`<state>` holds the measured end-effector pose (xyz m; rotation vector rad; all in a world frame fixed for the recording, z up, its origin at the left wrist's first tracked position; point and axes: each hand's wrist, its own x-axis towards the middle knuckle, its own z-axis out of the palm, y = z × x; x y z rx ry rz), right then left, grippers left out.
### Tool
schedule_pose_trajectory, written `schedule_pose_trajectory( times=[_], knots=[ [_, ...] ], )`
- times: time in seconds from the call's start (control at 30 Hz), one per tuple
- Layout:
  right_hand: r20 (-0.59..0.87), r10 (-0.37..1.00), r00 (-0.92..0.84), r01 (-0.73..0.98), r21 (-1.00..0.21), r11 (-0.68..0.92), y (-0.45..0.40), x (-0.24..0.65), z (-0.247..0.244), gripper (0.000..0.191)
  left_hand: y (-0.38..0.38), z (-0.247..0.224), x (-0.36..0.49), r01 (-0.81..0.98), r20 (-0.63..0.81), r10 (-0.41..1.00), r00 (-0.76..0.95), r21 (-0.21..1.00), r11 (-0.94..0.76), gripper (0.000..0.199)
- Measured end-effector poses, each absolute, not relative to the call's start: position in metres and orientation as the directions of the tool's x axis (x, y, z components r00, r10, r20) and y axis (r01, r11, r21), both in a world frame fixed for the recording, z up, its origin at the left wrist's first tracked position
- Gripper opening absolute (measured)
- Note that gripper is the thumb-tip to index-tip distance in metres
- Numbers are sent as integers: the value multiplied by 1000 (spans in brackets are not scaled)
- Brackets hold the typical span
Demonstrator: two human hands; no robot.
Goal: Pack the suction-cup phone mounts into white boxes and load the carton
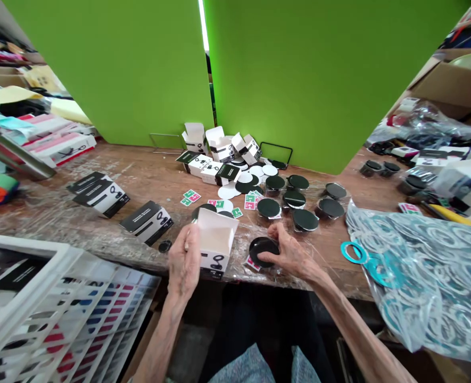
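Note:
My left hand [185, 255] is closed on a small white-and-black carton [215, 239], its top flap raised and its inside showing pale. To the right, my right hand [293, 252] has thumb and fingers around a round black disc-shaped item [264, 251], low over the bench. Partly under that item lies a pink-and-white printed card [253, 264]. Behind my right hand stand several dark round-topped pieces [305, 219] in clear wrapping. Closed cartons [147, 221] rest left of my left hand, beside a small black round part [165, 246].
Open cartons [221, 146], white discs [229, 191] and green-and-pink cards [190, 197] lie towards the green panels [299, 80]. A clear bag of rings [430, 266] overhangs the right front edge. A white plastic crate [59, 255] stands at the left.

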<state>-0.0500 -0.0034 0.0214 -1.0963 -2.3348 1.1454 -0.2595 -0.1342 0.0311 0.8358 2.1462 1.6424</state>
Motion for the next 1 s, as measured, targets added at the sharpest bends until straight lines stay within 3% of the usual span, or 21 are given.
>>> schedule_pose_trajectory(
  times=[0.13,0.23,0.3,0.4,0.5,0.6,0.77,0.9,1.0],
  knots=[
    [30,833,-552,290,-930,226,-11,-34,52,58,-125,42,-244,458,217,686,-694,869,188,45],
    [212,878,-430,79,-960,270,-29,-43,79,52,-114,48,-230,568,298,739,-604,812,137,42],
    [365,871,-329,40,-916,400,-40,-60,84,50,-107,49,-222,604,335,772,-539,793,77,43],
    [590,777,-218,142,-769,624,-44,-84,71,49,-98,46,-216,585,363,790,-494,811,-7,43],
    [710,665,-231,240,-621,747,-36,-89,56,48,-94,38,-215,535,365,773,-519,844,-40,41],
    [681,604,-413,302,-524,797,-26,-79,54,47,-89,31,-214,461,307,740,-599,888,5,41],
    [468,467,-750,345,-326,880,-9,-70,71,38,-80,21,-206,364,242,736,-632,931,7,42],
    [335,348,-875,282,-232,931,0,-77,76,32,-80,6,-201,281,216,691,-689,959,-20,41],
    [301,279,-912,225,-202,953,-4,-84,72,40,-86,-8,-201,184,164,669,-725,982,-42,44]
  ],
)
